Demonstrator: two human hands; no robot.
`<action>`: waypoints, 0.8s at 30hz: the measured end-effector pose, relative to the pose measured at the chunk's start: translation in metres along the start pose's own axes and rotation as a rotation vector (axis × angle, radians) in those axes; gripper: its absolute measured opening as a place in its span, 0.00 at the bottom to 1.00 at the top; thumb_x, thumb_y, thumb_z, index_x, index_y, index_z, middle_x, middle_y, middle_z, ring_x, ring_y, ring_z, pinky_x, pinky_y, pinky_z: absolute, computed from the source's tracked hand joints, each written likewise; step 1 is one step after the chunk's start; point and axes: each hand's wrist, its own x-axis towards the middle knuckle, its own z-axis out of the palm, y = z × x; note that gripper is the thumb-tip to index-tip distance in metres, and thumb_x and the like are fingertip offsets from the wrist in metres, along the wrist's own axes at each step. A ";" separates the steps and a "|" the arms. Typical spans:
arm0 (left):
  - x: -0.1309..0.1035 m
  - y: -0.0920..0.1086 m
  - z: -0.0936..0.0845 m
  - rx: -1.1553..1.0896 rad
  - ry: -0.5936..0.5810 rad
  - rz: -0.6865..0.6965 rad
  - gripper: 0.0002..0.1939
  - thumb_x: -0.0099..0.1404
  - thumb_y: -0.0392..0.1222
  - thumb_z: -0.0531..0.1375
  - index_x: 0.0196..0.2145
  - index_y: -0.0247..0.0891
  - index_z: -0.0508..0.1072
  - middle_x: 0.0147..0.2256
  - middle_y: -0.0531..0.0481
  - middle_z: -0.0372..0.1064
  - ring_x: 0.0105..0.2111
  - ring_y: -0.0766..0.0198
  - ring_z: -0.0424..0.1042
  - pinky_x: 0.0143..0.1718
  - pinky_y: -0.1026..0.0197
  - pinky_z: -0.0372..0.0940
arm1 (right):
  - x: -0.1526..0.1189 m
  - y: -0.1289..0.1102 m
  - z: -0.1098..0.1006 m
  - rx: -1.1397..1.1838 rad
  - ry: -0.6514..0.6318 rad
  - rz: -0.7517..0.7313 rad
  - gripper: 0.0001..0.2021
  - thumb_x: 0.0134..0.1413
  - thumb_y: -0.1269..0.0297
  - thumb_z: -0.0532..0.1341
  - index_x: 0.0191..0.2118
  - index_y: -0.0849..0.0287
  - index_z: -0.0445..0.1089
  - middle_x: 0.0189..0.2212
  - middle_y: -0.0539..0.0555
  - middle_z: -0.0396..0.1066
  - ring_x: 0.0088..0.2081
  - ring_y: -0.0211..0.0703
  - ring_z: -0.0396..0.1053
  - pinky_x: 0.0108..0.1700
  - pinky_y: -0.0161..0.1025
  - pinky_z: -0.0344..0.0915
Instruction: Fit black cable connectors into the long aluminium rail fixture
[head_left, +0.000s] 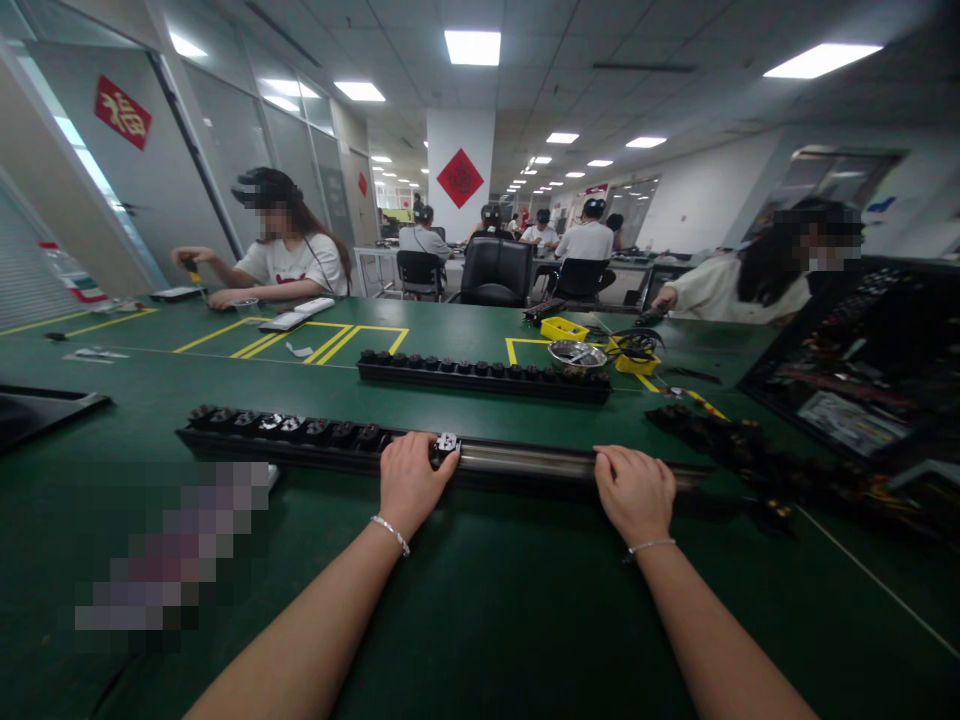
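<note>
A long black power strip housing [525, 462] lies across the green table in front of me. Several black socket modules [289, 425] sit in a row in its left part, while the stretch to the right shows a bare metallic channel. My left hand [411, 482] is closed round a socket module [448, 443] at the row's right end, thumb on its right side. Farther right, my right hand [637, 490] grips the housing with curled fingers over its far edge; the fingertips are partly hidden. Each wrist wears a thin bracelet.
Behind lies a second socket strip [484, 380]. Back right are a metal bowl [577, 355], a yellow bin [564, 329] and cables [637, 345]. A dark heap of parts [750, 450] lies at right. Co-workers sit at left [289, 250] and right [757, 285].
</note>
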 end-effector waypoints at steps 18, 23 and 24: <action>-0.001 0.004 -0.004 -0.100 -0.015 0.019 0.12 0.63 0.46 0.52 0.32 0.43 0.74 0.34 0.50 0.74 0.40 0.57 0.69 0.48 0.50 0.55 | 0.000 0.001 0.002 -0.011 0.017 -0.003 0.17 0.57 0.59 0.46 0.40 0.54 0.72 0.42 0.52 0.72 0.47 0.46 0.63 0.53 0.50 0.45; 0.000 0.004 -0.005 -0.115 -0.001 0.026 0.12 0.63 0.45 0.52 0.32 0.44 0.75 0.34 0.51 0.75 0.39 0.57 0.70 0.48 0.50 0.54 | 0.000 0.001 0.002 -0.016 0.023 -0.011 0.17 0.57 0.60 0.47 0.40 0.54 0.72 0.42 0.53 0.73 0.47 0.46 0.63 0.53 0.51 0.46; 0.000 0.004 -0.006 -0.118 0.001 0.026 0.12 0.63 0.45 0.52 0.32 0.44 0.75 0.34 0.51 0.75 0.39 0.57 0.70 0.48 0.50 0.54 | 0.000 0.001 0.002 -0.017 0.027 -0.012 0.17 0.57 0.60 0.47 0.40 0.54 0.72 0.42 0.53 0.73 0.47 0.46 0.63 0.53 0.51 0.46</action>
